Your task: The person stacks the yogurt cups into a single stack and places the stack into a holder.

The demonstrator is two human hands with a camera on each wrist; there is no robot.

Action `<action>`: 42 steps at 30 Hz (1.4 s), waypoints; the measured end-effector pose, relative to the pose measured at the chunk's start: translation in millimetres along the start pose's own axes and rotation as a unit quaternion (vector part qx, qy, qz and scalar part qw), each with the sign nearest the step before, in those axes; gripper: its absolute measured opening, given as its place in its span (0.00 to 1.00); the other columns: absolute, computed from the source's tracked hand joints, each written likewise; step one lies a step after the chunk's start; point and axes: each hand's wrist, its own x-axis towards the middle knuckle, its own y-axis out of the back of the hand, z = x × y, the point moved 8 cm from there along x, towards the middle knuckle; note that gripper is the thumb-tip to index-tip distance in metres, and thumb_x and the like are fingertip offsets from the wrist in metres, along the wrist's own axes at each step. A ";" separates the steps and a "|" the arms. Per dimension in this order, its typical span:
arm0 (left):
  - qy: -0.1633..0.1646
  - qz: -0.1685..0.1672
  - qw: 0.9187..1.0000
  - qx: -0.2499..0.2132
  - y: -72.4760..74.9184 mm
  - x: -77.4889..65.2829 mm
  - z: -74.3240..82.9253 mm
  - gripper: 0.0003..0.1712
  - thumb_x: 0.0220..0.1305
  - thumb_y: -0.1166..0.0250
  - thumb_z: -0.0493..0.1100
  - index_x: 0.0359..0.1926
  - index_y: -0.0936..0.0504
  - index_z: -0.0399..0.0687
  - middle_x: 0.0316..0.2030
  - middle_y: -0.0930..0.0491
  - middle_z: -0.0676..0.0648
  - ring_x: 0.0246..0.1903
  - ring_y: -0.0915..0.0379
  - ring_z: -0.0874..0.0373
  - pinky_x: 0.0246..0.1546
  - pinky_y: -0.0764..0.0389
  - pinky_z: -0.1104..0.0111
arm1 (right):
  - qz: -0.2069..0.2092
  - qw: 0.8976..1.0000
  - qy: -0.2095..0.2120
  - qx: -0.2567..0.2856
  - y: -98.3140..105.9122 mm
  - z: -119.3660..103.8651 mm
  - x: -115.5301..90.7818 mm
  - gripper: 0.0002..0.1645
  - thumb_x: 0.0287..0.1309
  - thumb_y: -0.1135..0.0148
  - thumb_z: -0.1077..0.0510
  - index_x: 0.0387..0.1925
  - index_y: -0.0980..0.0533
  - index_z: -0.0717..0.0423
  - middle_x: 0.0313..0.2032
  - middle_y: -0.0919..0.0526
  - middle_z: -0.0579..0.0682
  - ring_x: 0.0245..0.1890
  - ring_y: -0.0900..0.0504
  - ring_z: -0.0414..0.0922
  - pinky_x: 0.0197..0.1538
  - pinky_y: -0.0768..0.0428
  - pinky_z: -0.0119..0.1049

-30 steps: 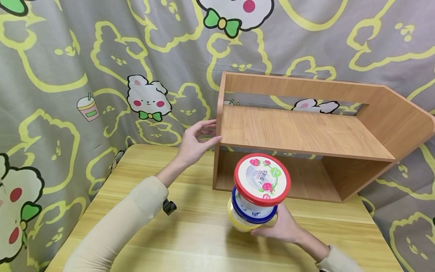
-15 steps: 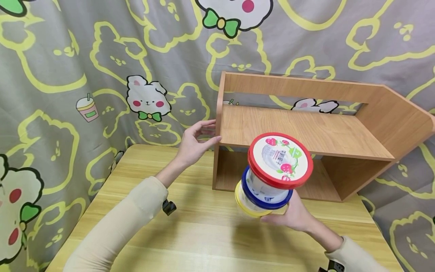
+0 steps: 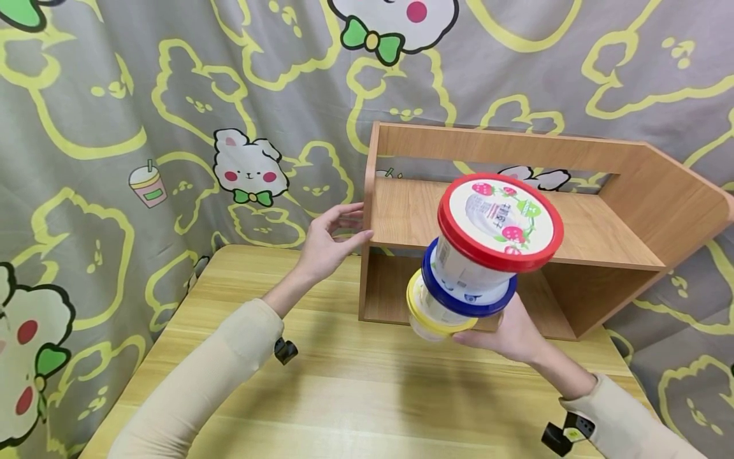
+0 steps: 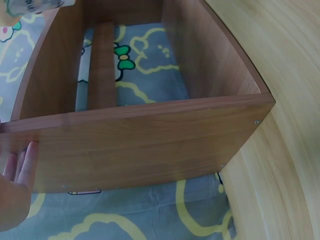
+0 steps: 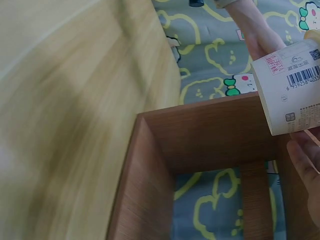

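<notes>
In the head view, my right hand (image 3: 510, 335) grips the lowest of three stacked plastic tubs, the yellow-lidded tub (image 3: 430, 309). On it stand a blue-lidded tub (image 3: 444, 280) and, topmost, a red-lidded tub (image 3: 499, 220) with strawberries on its lid. The stack is held tilted in the air before a wooden desk shelf (image 3: 401, 213). My left hand (image 3: 332, 242) rests against the shelf's left side panel, its thumb at the front edge; the left wrist view shows fingers (image 4: 27, 165) straight along that panel. A tub's barcoded white wall (image 5: 290, 90) fills the right wrist view's right side.
The shelf has an upper board (image 3: 590, 223) and a lower compartment (image 3: 387, 290), with a tall right side panel (image 3: 676, 197). It stands at the back of a light wooden table (image 3: 344, 395). A patterned grey curtain (image 3: 189, 191) hangs behind.
My right hand has lifted the stack of tubs upward and to the right, toward the height of the shelf's upper board. My left hand has stayed on the side panel.
</notes>
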 end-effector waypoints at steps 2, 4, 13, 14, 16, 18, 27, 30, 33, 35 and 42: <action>0.001 0.000 1.000 -0.001 0.0 0.2 -0.3 0.29 0.64 0.24 0.35 0.65 0.19 0.43 0.59 0.15 0.40 0.54 0.15 0.47 0.50 0.10 0.66 | -0.002 1.000 -0.001 0.000 3.2 -2.8 5.5 0.56 0.29 0.21 0.78 0.65 0.37 0.75 0.62 0.20 0.37 0.62 0.21 0.34 0.64 0.24 0.24; 0.001 0.000 1.000 -0.002 0.0 0.2 -0.2 0.29 0.64 0.24 0.35 0.65 0.19 0.43 0.59 0.15 0.40 0.54 0.15 0.47 0.50 0.10 0.67 | -0.003 1.000 0.002 0.006 6.2 -5.6 11.0 0.56 0.28 0.21 0.78 0.65 0.37 0.76 0.63 0.21 0.38 0.63 0.21 0.35 0.65 0.23 0.24; 0.002 0.000 1.000 -0.003 -0.4 -0.6 2.6 0.28 0.64 0.25 0.36 0.65 0.19 0.43 0.59 0.15 0.39 0.54 0.15 0.46 0.51 0.10 0.67 | -0.006 0.999 0.031 0.029 17.8 -16.0 33.1 0.52 0.33 0.25 0.79 0.66 0.34 0.74 0.62 0.18 0.44 0.63 0.19 0.37 0.64 0.20 0.26; 0.003 -0.001 1.000 -0.003 -0.5 -0.6 2.5 0.28 0.64 0.25 0.36 0.65 0.19 0.43 0.59 0.15 0.39 0.54 0.15 0.46 0.50 0.10 0.68 | -0.005 0.999 0.028 0.029 18.9 -17.1 35.5 0.51 0.35 0.26 0.79 0.66 0.33 0.72 0.62 0.18 0.43 0.63 0.18 0.37 0.64 0.19 0.27; 0.005 -0.001 1.000 -0.001 -0.5 -0.6 2.3 0.28 0.64 0.25 0.36 0.65 0.19 0.44 0.59 0.15 0.40 0.54 0.15 0.46 0.49 0.11 0.68 | -0.004 1.000 0.014 0.027 21.3 -18.4 39.7 0.50 0.38 0.26 0.80 0.67 0.32 0.68 0.62 0.18 0.42 0.63 0.18 0.36 0.64 0.19 0.26; 0.005 -0.001 1.000 0.001 -0.5 -1.0 2.8 0.28 0.65 0.25 0.36 0.65 0.19 0.44 0.59 0.15 0.40 0.54 0.15 0.47 0.49 0.10 0.68 | -0.003 1.000 -0.009 0.023 23.7 -19.0 44.0 0.49 0.41 0.26 0.80 0.69 0.31 0.63 0.63 0.18 0.39 0.64 0.19 0.35 0.65 0.21 0.25; 0.003 0.001 1.000 0.000 -0.3 -1.4 2.2 0.28 0.64 0.25 0.36 0.65 0.19 0.44 0.58 0.15 0.40 0.54 0.15 0.47 0.48 0.10 0.69 | -0.010 0.999 -0.033 0.018 30.5 -20.9 66.7 0.45 0.49 0.27 0.78 0.69 0.29 0.57 0.62 0.17 0.38 0.63 0.19 0.34 0.64 0.21 0.24; 0.002 0.001 1.000 0.000 -0.6 -1.0 0.9 0.28 0.64 0.25 0.36 0.65 0.19 0.44 0.59 0.15 0.40 0.54 0.15 0.47 0.49 0.10 0.66 | -0.007 0.999 -0.037 0.011 33.1 -19.6 72.4 0.45 0.50 0.27 0.77 0.69 0.29 0.54 0.61 0.17 0.37 0.62 0.19 0.34 0.62 0.20 0.23; 0.003 0.002 1.000 0.000 -0.5 -1.0 0.1 0.29 0.64 0.25 0.36 0.65 0.19 0.44 0.59 0.15 0.40 0.55 0.15 0.46 0.51 0.09 0.62 | 0.003 0.999 -0.044 0.018 35.3 -16.6 77.3 0.44 0.51 0.28 0.77 0.68 0.27 0.51 0.60 0.16 0.37 0.60 0.18 0.34 0.59 0.18 0.24; 0.004 0.002 1.000 0.002 -0.5 -1.1 -0.2 0.29 0.64 0.25 0.36 0.65 0.19 0.44 0.59 0.15 0.40 0.55 0.15 0.46 0.52 0.09 0.60 | 0.008 0.999 -0.047 0.019 36.9 -14.4 80.9 0.44 0.51 0.28 0.77 0.67 0.27 0.50 0.60 0.16 0.37 0.60 0.18 0.35 0.58 0.18 0.24; 0.001 0.003 1.000 0.002 -0.7 -1.6 0.9 0.28 0.65 0.25 0.36 0.65 0.19 0.43 0.58 0.15 0.39 0.54 0.15 0.46 0.50 0.10 0.65 | 0.023 0.998 -0.055 0.031 42.1 -6.2 93.3 0.43 0.51 0.29 0.77 0.66 0.26 0.47 0.59 0.16 0.38 0.59 0.18 0.36 0.56 0.18 0.25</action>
